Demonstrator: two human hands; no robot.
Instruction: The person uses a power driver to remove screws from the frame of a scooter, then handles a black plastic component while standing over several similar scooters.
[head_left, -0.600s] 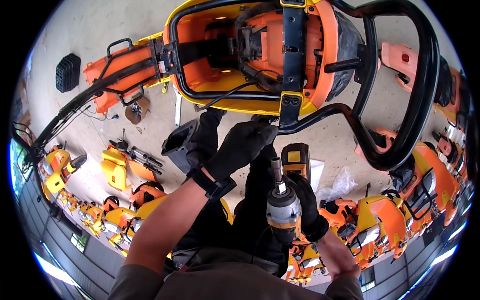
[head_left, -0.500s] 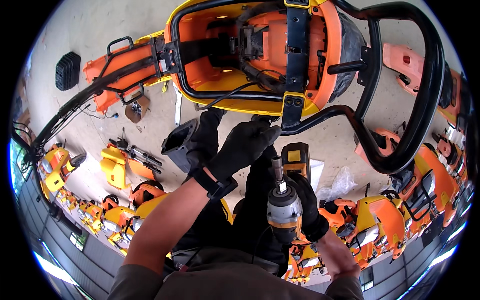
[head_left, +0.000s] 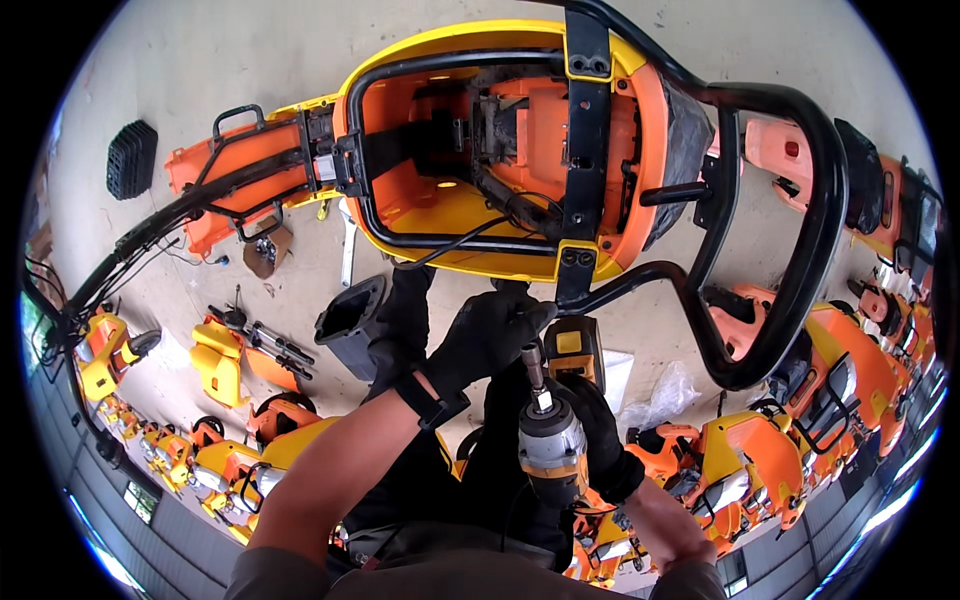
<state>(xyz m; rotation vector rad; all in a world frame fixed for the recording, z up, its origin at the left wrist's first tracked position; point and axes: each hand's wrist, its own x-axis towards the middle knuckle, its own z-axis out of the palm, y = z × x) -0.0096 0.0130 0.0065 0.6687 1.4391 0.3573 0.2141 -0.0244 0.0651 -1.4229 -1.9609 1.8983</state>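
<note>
My left hand (head_left: 490,335), in a black glove with a dark band at the wrist, is closed at the near end of a bracket under the scooter body. Its fingertips press together there; what they hold, if anything, is hidden. In my gloved right hand (head_left: 592,425) is a cordless impact driver (head_left: 550,445), its long socket (head_left: 532,362) pointing away from me and ending just below my left fingers. The yellow and orange scooter body (head_left: 460,265) lies open at the top, with a black crossbar (head_left: 582,150) over it. A thick black tube frame (head_left: 825,200) extends to the right.
A black plastic bin (head_left: 350,315) and a small cardboard box (head_left: 266,250) of parts stand on the floor at left. Clear plastic wrap (head_left: 672,392) lies at right. Several orange and yellow scooters (head_left: 765,445) line both sides. Cables (head_left: 130,245) run along the handlebar stem.
The view has shifted, so the scooter sits lower in it. The driver's socket is now nearer my left fingers. Both hands keep their grip.
</note>
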